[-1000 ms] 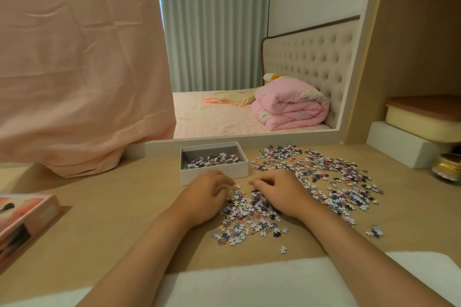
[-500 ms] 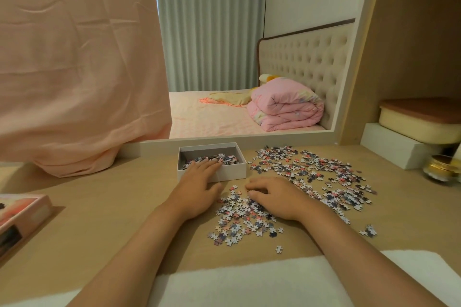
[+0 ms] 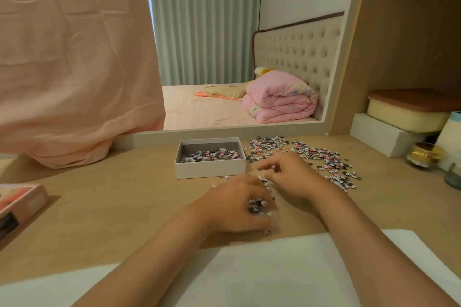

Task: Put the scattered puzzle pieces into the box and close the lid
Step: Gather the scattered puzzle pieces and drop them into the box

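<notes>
A white open box (image 3: 210,170) stands mid-table with a layer of puzzle pieces (image 3: 212,155) inside. More scattered puzzle pieces (image 3: 311,154) spread to its right. My left hand (image 3: 232,207) is blurred in front of the box, its fingers curled round a small cluster of pieces (image 3: 258,204). My right hand (image 3: 294,178) lies just right of it over the pile, fingers loosely bent and holding nothing I can see. One loose piece (image 3: 267,231) lies near my left wrist. The pink box lid (image 3: 21,203) sits at the far left table edge.
A white cloth (image 3: 249,269) covers the near table edge under my forearms. A gold-lidded jar (image 3: 424,156) and a glass (image 3: 454,177) stand at the right, beside a white block with a cream container (image 3: 409,113). A pink drape (image 3: 74,70) hangs at the back left.
My left hand has come back from the box to the near pile and curled on pieces. My right hand has lifted slightly and loosened its fingers.
</notes>
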Available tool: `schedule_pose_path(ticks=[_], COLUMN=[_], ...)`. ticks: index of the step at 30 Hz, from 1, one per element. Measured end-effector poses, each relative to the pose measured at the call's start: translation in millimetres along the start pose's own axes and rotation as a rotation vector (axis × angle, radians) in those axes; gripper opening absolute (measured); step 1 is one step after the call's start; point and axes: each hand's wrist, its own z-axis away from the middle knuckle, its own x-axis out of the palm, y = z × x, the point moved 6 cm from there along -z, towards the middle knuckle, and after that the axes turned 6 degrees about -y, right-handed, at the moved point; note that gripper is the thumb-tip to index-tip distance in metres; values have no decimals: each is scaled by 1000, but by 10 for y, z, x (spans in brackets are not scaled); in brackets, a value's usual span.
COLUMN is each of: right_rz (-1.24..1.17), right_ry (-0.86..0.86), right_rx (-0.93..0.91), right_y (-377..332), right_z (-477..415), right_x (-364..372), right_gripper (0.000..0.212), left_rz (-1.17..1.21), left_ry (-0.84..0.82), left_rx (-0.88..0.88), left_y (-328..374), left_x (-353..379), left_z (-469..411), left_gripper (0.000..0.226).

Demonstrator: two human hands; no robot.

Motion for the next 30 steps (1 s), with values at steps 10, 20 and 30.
schedule_pose_path(ticks=[10, 20, 30], right_rz=[300, 60, 142], right_ry=[-243, -213, -162], right_rx=[79, -82, -166], right_y=[297, -166, -344], right_z=[-116, -36, -146], right_x=[356, 469, 558], right_gripper=[54, 38, 36], left_rz=[-124, 14, -20], left_ry=[74, 220, 45], left_rx=[-57, -279, -297], left_y=[-275, -793, -858], left_x=[205, -220, -106], left_z=[-18, 203, 191], left_gripper=[41, 31, 40])
